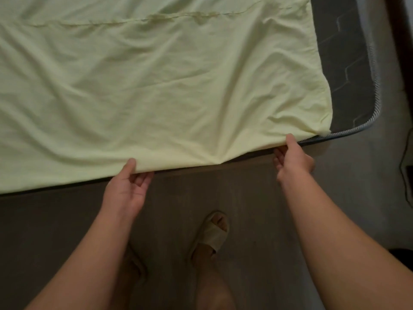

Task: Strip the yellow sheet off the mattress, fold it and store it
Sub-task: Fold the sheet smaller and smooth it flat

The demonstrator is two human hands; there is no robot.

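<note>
In the head view, the yellow sheet [156, 86] is seen spread over the mattress [348, 74], whose dark corner is bared at 2 o'clock. The sheet's near hem is pinched by the left grip [127, 186] at 8 o'clock and the right grip [292, 157] at 3 o'clock, thumbs above, fingers curled beneath.

The room is dim. The floor [257, 220] is brown-grey with a faint wood-grain look and lies mostly in shadow. Towards the right it turns a paler grey where more light falls on it. A thin dark cable [401, 162] curves down across that lighter patch near the right edge. A dark rounded shape [402, 253] sits low at the right edge, too cropped to identify.
</note>
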